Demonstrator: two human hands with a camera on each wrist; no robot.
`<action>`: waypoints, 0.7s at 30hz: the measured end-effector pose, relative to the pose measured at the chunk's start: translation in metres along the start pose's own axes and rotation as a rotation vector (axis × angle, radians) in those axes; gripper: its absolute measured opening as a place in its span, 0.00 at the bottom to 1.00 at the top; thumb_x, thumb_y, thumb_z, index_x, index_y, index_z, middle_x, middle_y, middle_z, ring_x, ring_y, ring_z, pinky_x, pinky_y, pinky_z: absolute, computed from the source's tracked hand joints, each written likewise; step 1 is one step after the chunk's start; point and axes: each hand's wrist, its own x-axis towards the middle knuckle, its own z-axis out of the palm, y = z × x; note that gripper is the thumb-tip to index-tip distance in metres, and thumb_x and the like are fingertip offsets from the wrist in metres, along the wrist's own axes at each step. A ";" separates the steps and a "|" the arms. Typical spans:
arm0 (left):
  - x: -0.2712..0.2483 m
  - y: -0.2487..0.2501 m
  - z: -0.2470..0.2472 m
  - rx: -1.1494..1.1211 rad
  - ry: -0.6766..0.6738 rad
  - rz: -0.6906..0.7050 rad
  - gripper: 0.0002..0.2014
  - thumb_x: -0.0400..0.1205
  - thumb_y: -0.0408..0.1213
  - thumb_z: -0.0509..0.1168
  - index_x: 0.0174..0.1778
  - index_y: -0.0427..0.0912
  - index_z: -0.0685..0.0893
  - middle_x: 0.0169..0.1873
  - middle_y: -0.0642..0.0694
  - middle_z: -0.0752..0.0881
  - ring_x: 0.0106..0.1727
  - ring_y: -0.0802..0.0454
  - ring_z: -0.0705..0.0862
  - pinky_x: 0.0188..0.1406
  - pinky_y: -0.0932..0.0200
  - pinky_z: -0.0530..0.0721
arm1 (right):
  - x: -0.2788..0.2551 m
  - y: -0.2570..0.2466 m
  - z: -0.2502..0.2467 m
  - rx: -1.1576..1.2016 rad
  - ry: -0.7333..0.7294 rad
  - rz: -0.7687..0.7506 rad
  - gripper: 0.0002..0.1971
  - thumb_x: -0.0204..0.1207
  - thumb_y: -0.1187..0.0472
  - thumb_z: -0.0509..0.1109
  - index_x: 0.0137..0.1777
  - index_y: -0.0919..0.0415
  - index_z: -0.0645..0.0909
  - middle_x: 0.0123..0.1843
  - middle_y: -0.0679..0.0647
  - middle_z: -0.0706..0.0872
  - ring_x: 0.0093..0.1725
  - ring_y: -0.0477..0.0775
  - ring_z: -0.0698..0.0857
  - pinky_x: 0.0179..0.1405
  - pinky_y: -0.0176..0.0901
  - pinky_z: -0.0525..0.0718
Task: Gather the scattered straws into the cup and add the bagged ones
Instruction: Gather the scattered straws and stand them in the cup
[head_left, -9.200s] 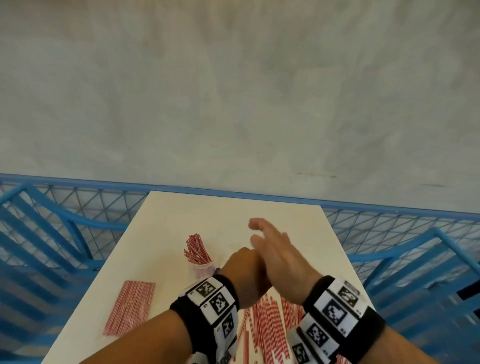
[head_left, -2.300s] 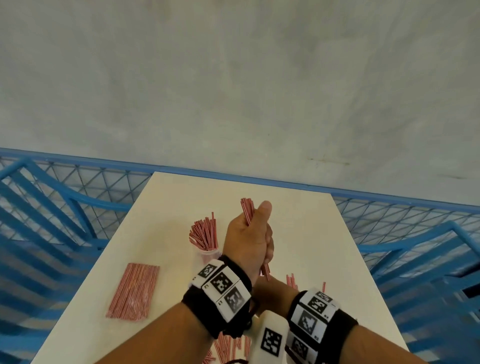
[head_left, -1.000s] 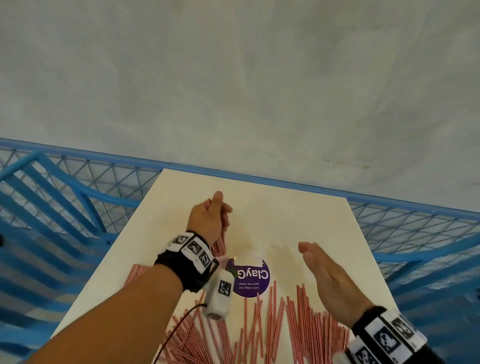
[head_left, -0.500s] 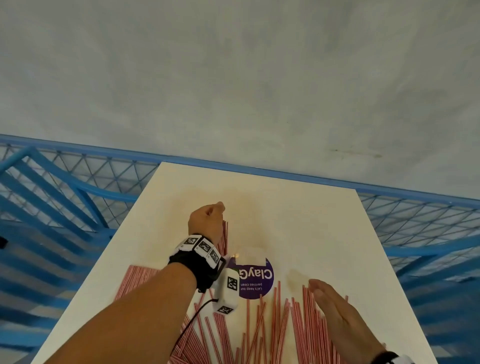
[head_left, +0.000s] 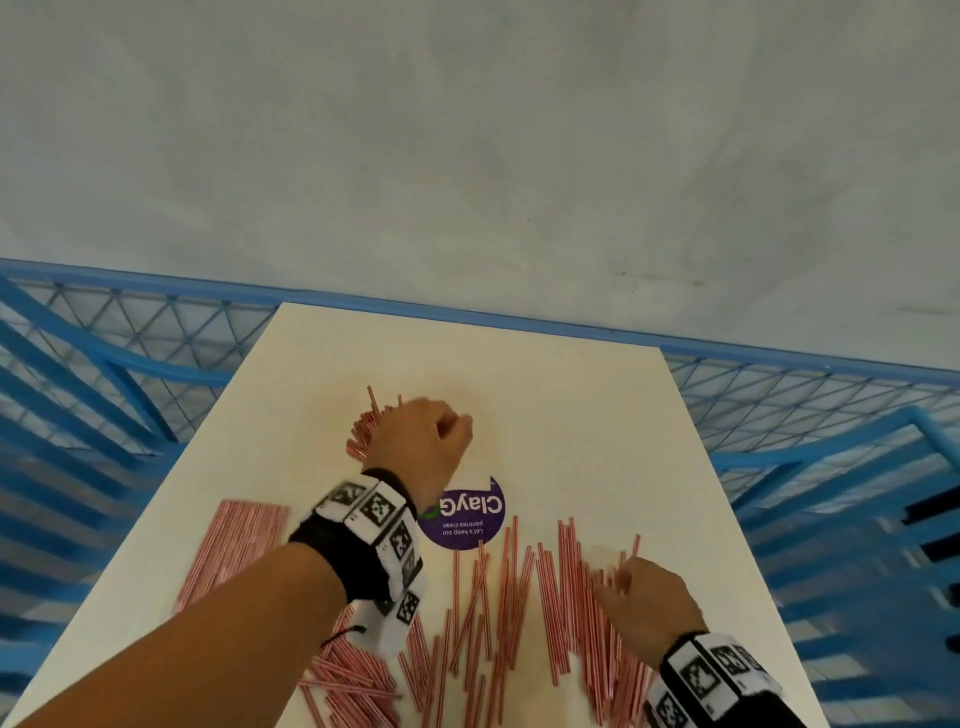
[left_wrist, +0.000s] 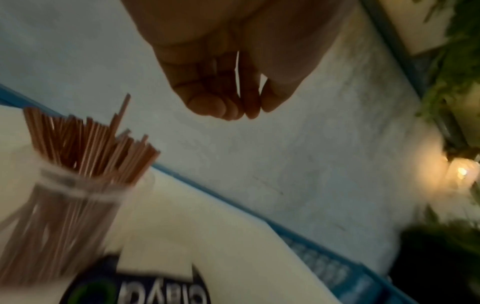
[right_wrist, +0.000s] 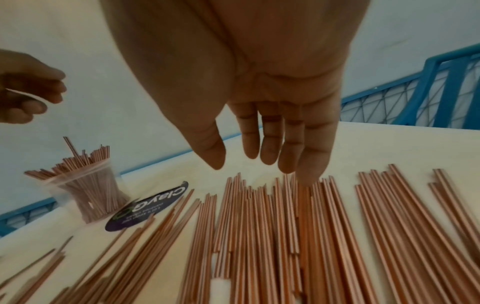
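A clear cup (right_wrist: 88, 191) packed with red-striped straws (head_left: 363, 431) stands on the far left of the table; it also shows in the left wrist view (left_wrist: 64, 195). My left hand (head_left: 426, 447) hovers just right of it and above, fingers curled against the thumb (left_wrist: 233, 107), holding nothing. Scattered straws (head_left: 493, 597) lie fanned across the near half of the table. My right hand (head_left: 639, 592) reaches down over them with straight fingers (right_wrist: 249, 160), the little fingertip touching the straws (right_wrist: 259, 236). The flat bag of straws (head_left: 234, 551) lies at the left edge.
A purple round sticker (head_left: 467, 514) is on the cream table (head_left: 571, 415) between cup and loose straws. Blue mesh railing (head_left: 130, 353) surrounds the table on the left, back and right. Grey floor lies beyond.
My left hand had a bunch of straws at the cup; it now sits just right of the cup, empty. My right hand has come down onto the scattered straws.
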 end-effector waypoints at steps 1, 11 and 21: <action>-0.012 0.000 0.012 0.033 -0.120 -0.020 0.13 0.83 0.49 0.61 0.39 0.45 0.82 0.33 0.54 0.81 0.34 0.56 0.79 0.31 0.64 0.74 | 0.001 0.002 0.002 -0.019 -0.008 0.029 0.16 0.78 0.45 0.64 0.53 0.57 0.79 0.51 0.50 0.85 0.46 0.49 0.82 0.38 0.38 0.77; -0.087 0.005 0.121 0.526 -0.599 -0.179 0.26 0.82 0.57 0.59 0.65 0.38 0.75 0.62 0.41 0.79 0.61 0.41 0.82 0.56 0.50 0.80 | 0.015 0.002 0.036 0.052 -0.040 0.065 0.24 0.74 0.40 0.69 0.58 0.61 0.76 0.41 0.49 0.81 0.38 0.50 0.82 0.38 0.37 0.82; -0.084 0.007 0.143 0.461 -0.575 -0.355 0.17 0.84 0.29 0.54 0.70 0.36 0.73 0.66 0.37 0.79 0.66 0.39 0.80 0.65 0.50 0.78 | 0.034 -0.007 0.050 0.056 -0.114 -0.017 0.07 0.81 0.63 0.57 0.44 0.61 0.76 0.43 0.52 0.83 0.36 0.49 0.82 0.31 0.38 0.82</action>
